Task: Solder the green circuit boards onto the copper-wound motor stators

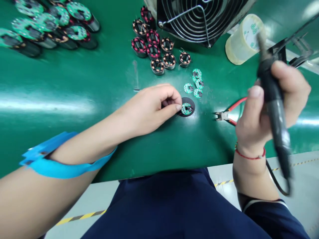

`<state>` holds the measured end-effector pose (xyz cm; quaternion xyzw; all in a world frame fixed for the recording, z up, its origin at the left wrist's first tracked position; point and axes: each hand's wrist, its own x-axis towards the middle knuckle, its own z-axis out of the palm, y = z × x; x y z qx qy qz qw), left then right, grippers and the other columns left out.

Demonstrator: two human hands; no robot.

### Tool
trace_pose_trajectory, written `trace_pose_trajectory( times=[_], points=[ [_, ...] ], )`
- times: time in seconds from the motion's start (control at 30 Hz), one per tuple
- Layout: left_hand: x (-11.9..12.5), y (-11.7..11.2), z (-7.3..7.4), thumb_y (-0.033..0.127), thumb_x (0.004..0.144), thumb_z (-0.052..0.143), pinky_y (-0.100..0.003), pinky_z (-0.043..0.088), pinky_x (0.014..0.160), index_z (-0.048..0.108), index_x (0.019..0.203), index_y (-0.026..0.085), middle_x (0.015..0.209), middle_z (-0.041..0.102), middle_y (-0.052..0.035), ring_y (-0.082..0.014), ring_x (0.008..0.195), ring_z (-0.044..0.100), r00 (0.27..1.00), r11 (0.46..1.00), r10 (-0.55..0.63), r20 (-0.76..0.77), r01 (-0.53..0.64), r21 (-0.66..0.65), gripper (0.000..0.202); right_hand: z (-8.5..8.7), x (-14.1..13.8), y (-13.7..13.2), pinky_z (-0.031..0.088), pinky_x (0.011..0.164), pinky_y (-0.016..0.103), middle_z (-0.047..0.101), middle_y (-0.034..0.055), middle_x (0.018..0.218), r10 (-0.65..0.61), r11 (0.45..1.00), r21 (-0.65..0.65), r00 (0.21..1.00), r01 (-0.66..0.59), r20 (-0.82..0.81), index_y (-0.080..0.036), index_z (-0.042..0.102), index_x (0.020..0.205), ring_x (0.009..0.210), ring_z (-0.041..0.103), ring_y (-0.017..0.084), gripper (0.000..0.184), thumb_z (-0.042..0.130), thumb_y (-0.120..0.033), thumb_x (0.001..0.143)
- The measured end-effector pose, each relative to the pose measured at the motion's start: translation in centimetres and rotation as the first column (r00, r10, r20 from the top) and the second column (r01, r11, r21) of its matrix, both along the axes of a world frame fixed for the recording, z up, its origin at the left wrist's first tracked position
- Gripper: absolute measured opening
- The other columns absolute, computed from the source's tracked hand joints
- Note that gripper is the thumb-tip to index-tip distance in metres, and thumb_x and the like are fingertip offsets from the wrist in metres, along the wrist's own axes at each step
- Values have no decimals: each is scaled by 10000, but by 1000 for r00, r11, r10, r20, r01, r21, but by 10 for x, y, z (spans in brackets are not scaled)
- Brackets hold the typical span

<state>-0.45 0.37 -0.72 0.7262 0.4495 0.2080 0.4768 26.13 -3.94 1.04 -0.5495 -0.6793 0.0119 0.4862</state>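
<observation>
My left hand has its thumb and forefinger pinched at the left edge of a small round green circuit board. That board lies on a black round base on the green bench. Raised over the right side of the bench, my right hand grips a soldering iron, its blurred tip pointing up and away from me. Several loose circuit boards lie just beyond the black base. Wire cutters with red handles rest between my hands, jaws toward the left and handles partly behind my right hand.
Several copper-wound motor stators stand at the back middle. Stators topped with green boards are grouped at the far left. A fan with a wire guard stands at the back, beside a translucent tub. The bench's front edge borders my lap.
</observation>
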Motion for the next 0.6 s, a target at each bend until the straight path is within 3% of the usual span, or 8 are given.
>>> trace_pose_trajectory(
  times=[0.07,0.13,0.2,0.3,0.37,0.4,0.47,0.6],
  points=[
    [0,0,0,323,920,597,-311,479,675,668,846,217,824,700,-6,-161,704,593,1000,1000,-3,-1,3,1,148,-5,20,24,625,1087,533,729,87,1338,-87,991,121,974,62,210,-402,713,1448,1179,721,317,412,690,-315,1047],
    [0,1,0,323,924,593,-315,482,684,668,844,213,837,704,-12,-162,710,594,1000,1000,-8,-4,8,4,155,-16,38,41,665,986,456,784,130,1270,-19,1000,-9,933,24,359,-298,719,1439,1084,751,291,419,730,-304,1020],
    [1,1,0,327,928,589,-314,476,688,666,844,211,836,696,-12,-160,706,580,1000,1000,-17,-5,17,4,162,-24,43,46,681,911,433,811,111,1150,33,998,-58,938,-14,346,-268,696,1441,977,792,269,404,701,-386,1055],
    [2,0,0,330,925,585,-305,459,686,658,839,210,819,672,-4,-153,700,562,1000,1000,-22,7,21,13,165,-26,23,30,678,966,372,786,66,1313,41,999,-18,984,-39,175,-334,702,1423,1063,838,222,321,629,-405,1119],
    [2,0,-1,337,922,584,-302,452,681,656,838,209,806,659,0,-153,697,559,1000,1000,-18,20,18,22,169,-22,-1,12,693,949,339,705,75,1511,143,987,-81,988,-137,61,-372,590,1552,1107,840,207,404,564,-402,1150],
    [2,0,-1,339,922,584,-302,453,681,656,841,209,804,658,0,-154,698,562,1000,1000,-20,24,19,25,169,-20,-13,3,691,964,339,710,65,1510,200,972,-141,977,-188,72,-382,559,1567,1043,849,188,408,534,-366,1161],
    [1,1,-2,331,924,582,-304,465,694,657,850,211,810,668,0,-160,710,574,999,999,-28,22,28,31,160,-18,-34,-9,687,1009,405,772,40,1398,344,913,-287,926,-290,159,-369,531,1561,1171,822,227,407,477,-299,1163],
    [-2,3,-3,332,944,568,-309,486,726,656,868,217,835,690,-8,-178,759,608,998,997,-64,12,64,40,163,-25,-48,-13,671,1019,433,804,37,1323,471,853,-339,865,-396,175,-340,525,1532,1151,778,238,391,483,-325,1144]
  ],
)
